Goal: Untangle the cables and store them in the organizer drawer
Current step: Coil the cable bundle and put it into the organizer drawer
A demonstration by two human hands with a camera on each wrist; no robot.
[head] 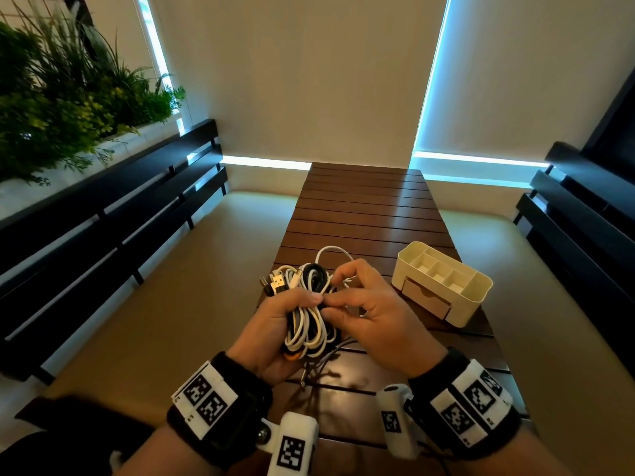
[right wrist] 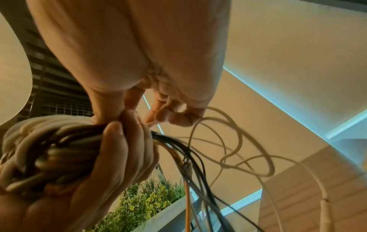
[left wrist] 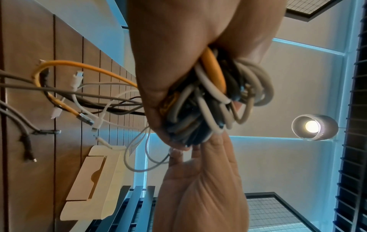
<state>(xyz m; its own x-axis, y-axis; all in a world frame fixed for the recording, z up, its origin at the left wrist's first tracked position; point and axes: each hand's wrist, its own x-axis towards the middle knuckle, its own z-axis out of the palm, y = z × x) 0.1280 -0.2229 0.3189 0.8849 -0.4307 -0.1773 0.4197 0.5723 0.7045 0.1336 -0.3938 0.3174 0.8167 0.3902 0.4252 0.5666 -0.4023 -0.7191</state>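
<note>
A tangled bundle of white, black and orange cables [head: 307,314] is held above the near end of the slatted wooden table [head: 364,207]. My left hand [head: 275,324] grips the bundle [left wrist: 214,102] in its fist. Loose cable ends [left wrist: 75,94] hang from it down to the table. My right hand [head: 378,314] touches the bundle's right side, and its curled fingers [right wrist: 174,116] pinch a thin white cable [right wrist: 238,141] that loops away. The cream organizer [head: 443,283] stands to the right, its front drawer [head: 427,300] closed and its top compartments empty.
Black slatted benches [head: 113,235] with beige cushions [head: 171,304] run along both sides of the table. A planter with green plants [head: 68,97] sits at the far left. The far half of the table is bare wood.
</note>
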